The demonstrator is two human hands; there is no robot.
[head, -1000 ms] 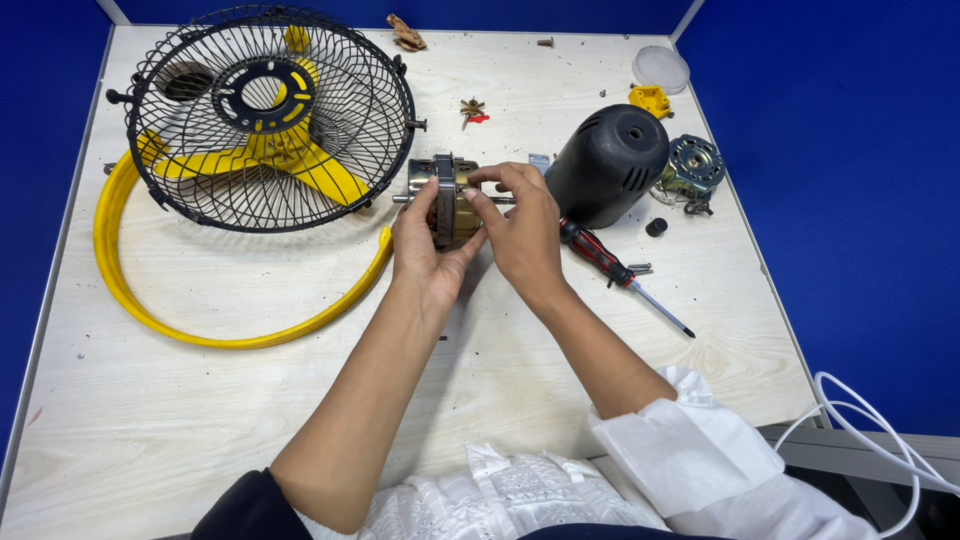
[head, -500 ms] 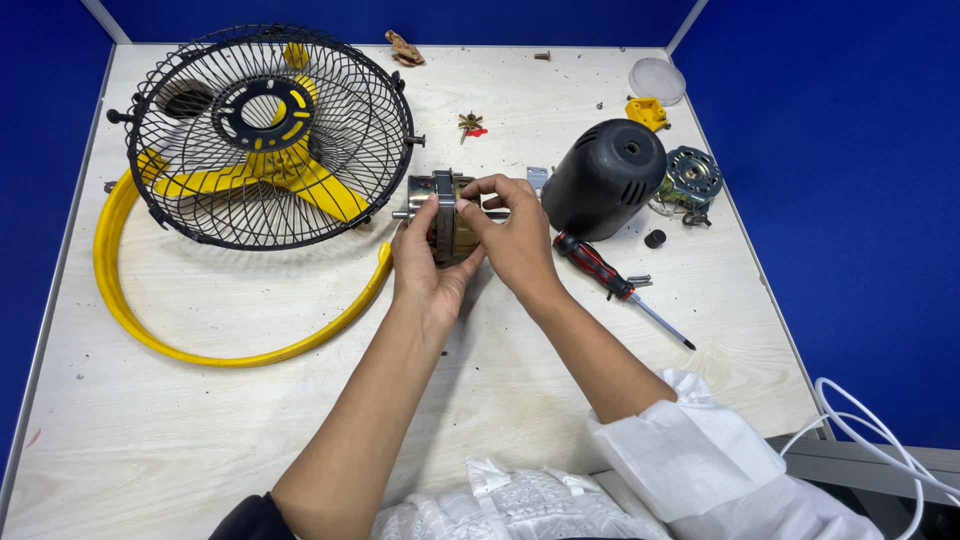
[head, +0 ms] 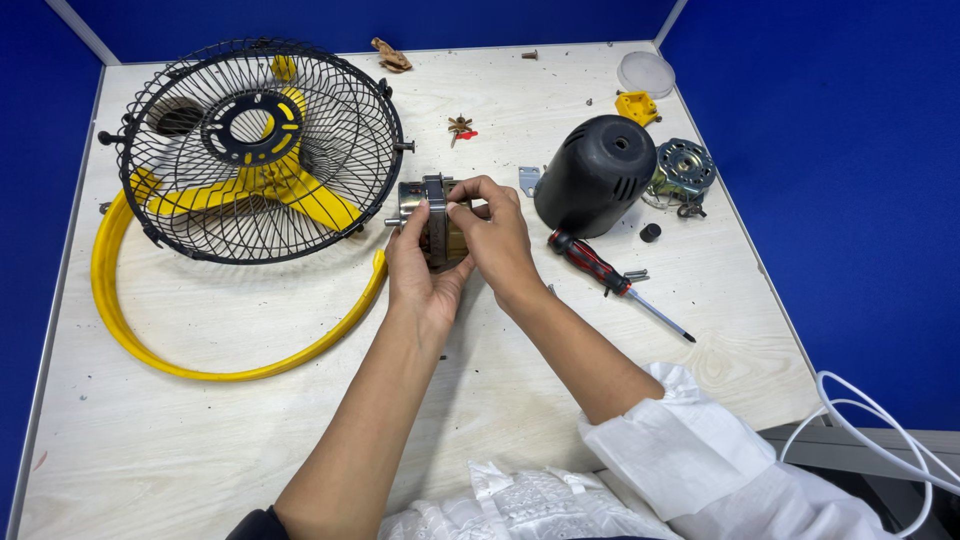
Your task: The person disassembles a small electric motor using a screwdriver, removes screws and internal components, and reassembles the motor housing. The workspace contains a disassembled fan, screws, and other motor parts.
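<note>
Both hands, left hand [head: 425,275] and right hand [head: 497,240], clasp the fan motor [head: 432,215] beside the black housing [head: 594,175]; a firm, level hold seems best.

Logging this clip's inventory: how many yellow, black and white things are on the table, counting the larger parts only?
Yellow: 3 - ring, fan blade, small clip
Black: 2 - wire grille, motor cover
White: 1 - round cap
Total: 6

Both hands hold the metal motor.
</note>
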